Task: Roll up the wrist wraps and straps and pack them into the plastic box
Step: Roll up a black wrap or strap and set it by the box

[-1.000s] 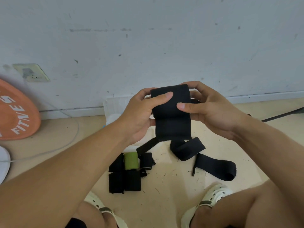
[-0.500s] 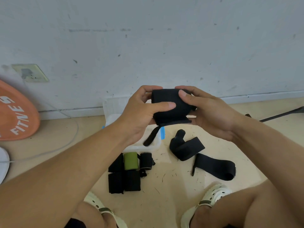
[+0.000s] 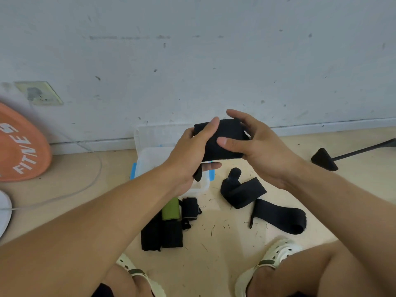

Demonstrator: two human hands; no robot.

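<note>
Both hands hold a black wrist wrap (image 3: 225, 138) rolled into a thick bundle above the clear plastic box (image 3: 154, 155). My left hand (image 3: 192, 155) grips its left side, thumb on top, and a short tail hangs below the palm. My right hand (image 3: 257, 146) holds the right side with the thumb pressed on the front. On the floor lie two loose black wraps (image 3: 242, 189) (image 3: 280, 217), a green roll (image 3: 170, 209), a small black roll (image 3: 189, 207) and folded black straps (image 3: 162, 232).
An orange weight plate (image 3: 19, 144) leans on the wall at left, with a grey cable (image 3: 85, 185) curving over the floor. A black stand foot (image 3: 324, 159) lies at right. My feet in pale clogs (image 3: 276, 254) are at the bottom.
The hanging length of the wrap has been wound up into the roll; only a short tail remains below my left hand. My right thumb has shifted onto the front of the bundle.
</note>
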